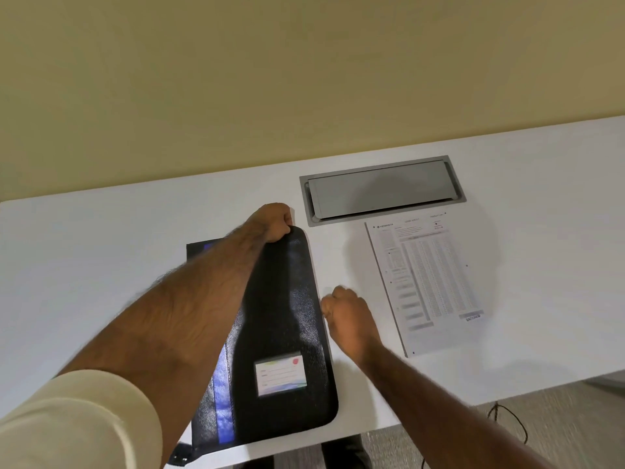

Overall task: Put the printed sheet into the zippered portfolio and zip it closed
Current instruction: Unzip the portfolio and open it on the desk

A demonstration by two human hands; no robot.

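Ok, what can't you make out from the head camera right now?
- Whether the right hand pinches the zip pull: it curls at the portfolio's right edge, and its own fingers hide the spot.
- The portfolio's left side: covered by the left forearm; the left hand grips the far corner.
- Text on the printed sheet: too small and blurred to read.
- Writing on the label card: blurred.

Office, white desk with recessed cable hatch, plain wall
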